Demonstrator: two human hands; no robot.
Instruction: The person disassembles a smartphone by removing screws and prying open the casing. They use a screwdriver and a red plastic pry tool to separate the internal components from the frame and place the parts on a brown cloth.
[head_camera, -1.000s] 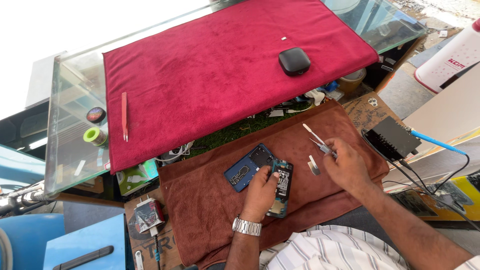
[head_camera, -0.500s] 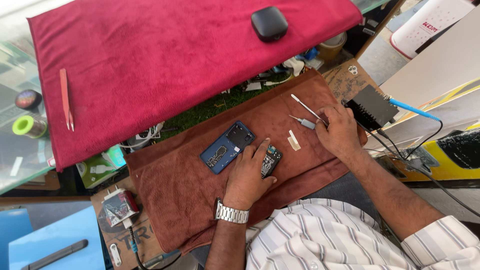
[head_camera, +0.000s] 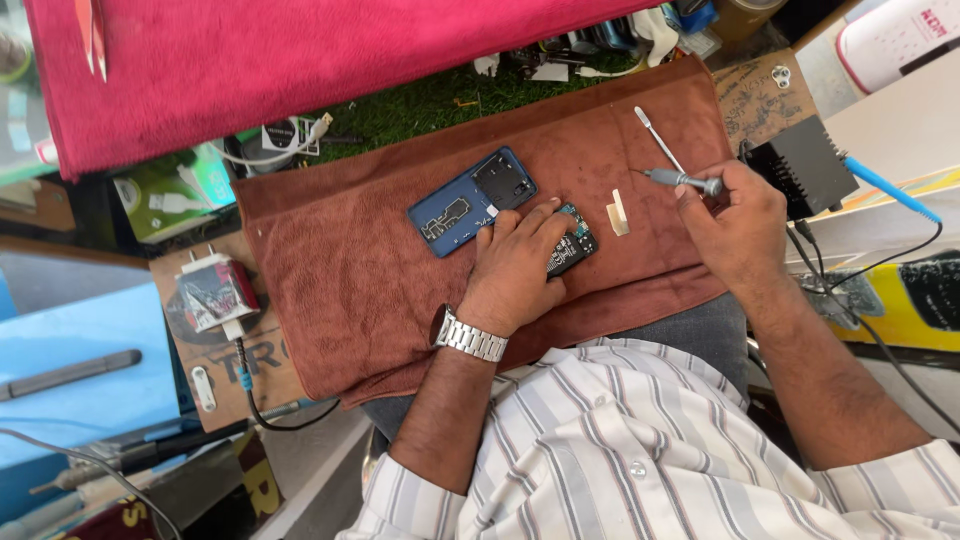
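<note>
Green-white charger box (head_camera: 165, 195) left of brown towel, under glass. White printed label (head_camera: 285, 137) beside it. White-red package (head_camera: 900, 40) top right. Yellow box (head_camera: 900, 310) far right.

opened phone (head_camera: 572, 240) mostly under left hand (head_camera: 515, 268)

Brown towel (head_camera: 350, 260): blue back cover (head_camera: 470, 203), phone (head_camera: 570, 240), metal spudger (head_camera: 655, 137).

On a brown towel (head_camera: 330, 270), the left hand (head_camera: 515, 270) presses an opened phone (head_camera: 568, 240); the right hand (head_camera: 735, 225) grips a screwdriver (head_camera: 680, 179).
</note>
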